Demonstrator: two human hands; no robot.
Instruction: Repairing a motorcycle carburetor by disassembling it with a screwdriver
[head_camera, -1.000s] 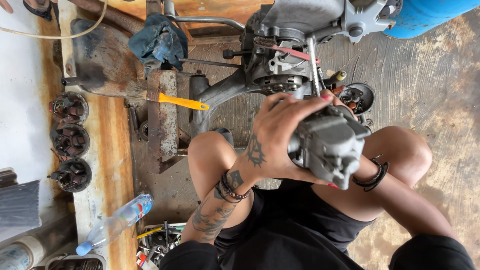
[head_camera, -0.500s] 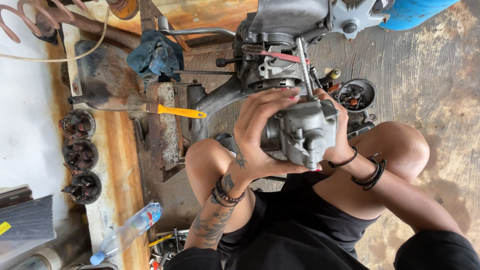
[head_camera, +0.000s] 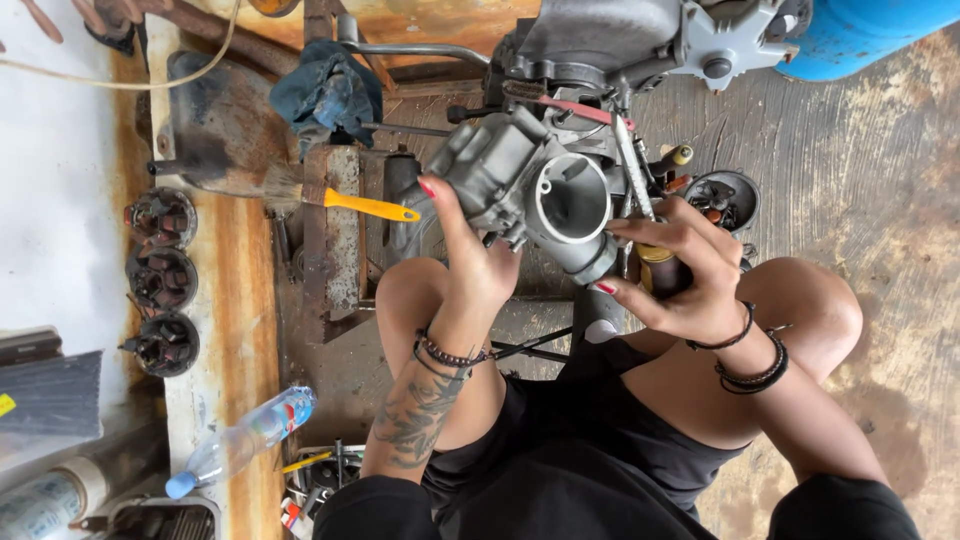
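Grey carburettor (head_camera: 520, 190) held above the knees, round bore facing up. Left hand (head_camera: 470, 255) grips its left side; right hand (head_camera: 680, 270) closes on its lower right end. Beneath: worn concrete floor (head_camera: 880, 200), rusty bench (head_camera: 230, 300) at left. Small bowl (head_camera: 725, 195) holds small parts. Half a second ago the left hand covered the bore.

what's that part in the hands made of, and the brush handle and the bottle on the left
Carburettor: likely cast metal, dull grey, rough matte skin, smoother bore. Brush handle: probably plastic, glossy yellow. Bottle: clear thin plastic, see-through with a blue cap.
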